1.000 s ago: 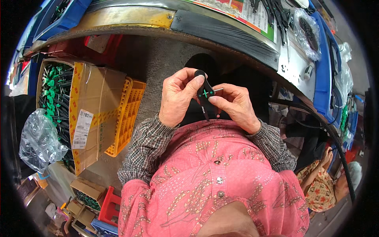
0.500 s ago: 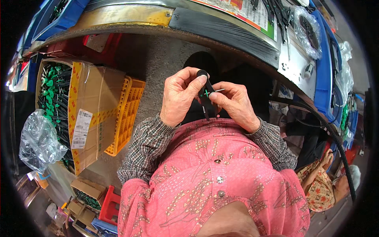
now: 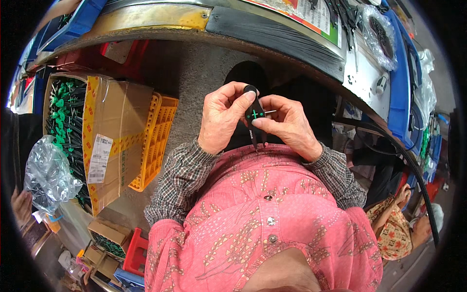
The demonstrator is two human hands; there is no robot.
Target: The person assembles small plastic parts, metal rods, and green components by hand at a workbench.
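Two tapered legs [image 3: 253,135] on this smooth black tool [image 3: 250,112]!
Left hand [image 3: 220,118] pinches its rounded end; right hand [image 3: 290,123] grips its green-dotted middle beside a thin metal rod [image 3: 270,112].

- The slim, two-legged black plastic tool [image 3: 250,115] is showing small bright green marks around its middle.
- The buttoned pink cloth shirt [image 3: 228,219] is carrying tan and cream leafy motifs.
- The checked cloth oversleeves [image 3: 182,173] are mixing black, grey and white.
- The big brown cardboard box [image 3: 119,112] is wearing yellow tape [image 3: 92,109] with red print and a white rectangular label [image 3: 100,155]; the thin plastic pieces [image 3: 62,104] inside are blending green with black.
- The latticed plastic crate [image 3: 158,146] is glowing orange-yellow.
- The moulded plastic stool [image 3: 134,255] is standing out bright red.
- The long plastic bin [image 3: 400,82] is gleaming blue.
- A co-worker's short-sleeved top [image 3: 389,226] is scattering reddish leaf shapes over pale yellow.
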